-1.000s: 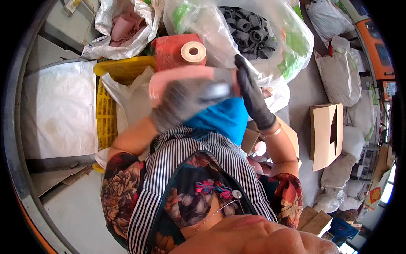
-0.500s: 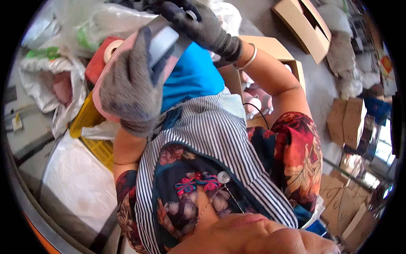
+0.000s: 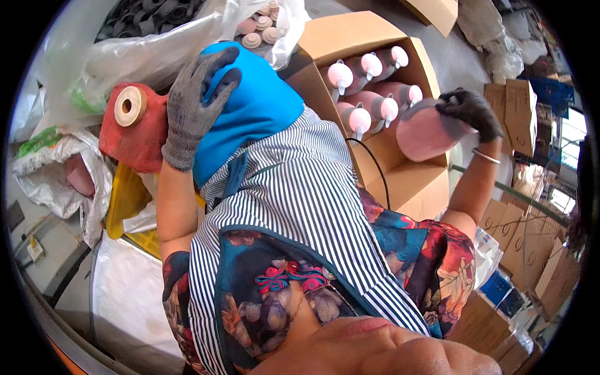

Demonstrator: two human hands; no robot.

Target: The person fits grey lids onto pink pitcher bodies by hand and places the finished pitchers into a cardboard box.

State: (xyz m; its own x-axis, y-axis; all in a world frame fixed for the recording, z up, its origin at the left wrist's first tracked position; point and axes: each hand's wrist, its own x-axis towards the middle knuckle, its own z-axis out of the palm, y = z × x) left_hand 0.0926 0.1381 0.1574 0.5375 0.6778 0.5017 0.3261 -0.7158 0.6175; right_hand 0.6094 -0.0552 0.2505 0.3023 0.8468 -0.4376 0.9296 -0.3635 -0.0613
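Note:
My right hand [image 3: 470,114], in a dark grey glove, grips a pink, rounded bottle-like container [image 3: 428,132] by its grey end. The container hangs tilted at the right side of an open cardboard box [image 3: 353,31]. Inside the box, several pink-and-grey containers [image 3: 382,107] lie in rows, with pale pink round ends and small loops facing me. My left hand [image 3: 199,103], also gloved, is raised over the blue cloth [image 3: 256,106] on my lap. Its fingers are spread and hold nothing. Beside it sits a red block-like thing [image 3: 140,150] with a cream ring [image 3: 130,106] on it.
Dark grey curved pieces [image 3: 150,17] and pale pink stepped caps [image 3: 252,40] lie in plastic bags at the far side. A yellow crate [image 3: 122,203] and a white bag [image 3: 44,164] stand at left. Cardboard boxes [image 3: 519,115] are stacked at right.
My right hand has carried the pink container from my lap rightward to the cardboard box. My left hand has let go of it and opened over the blue cloth.

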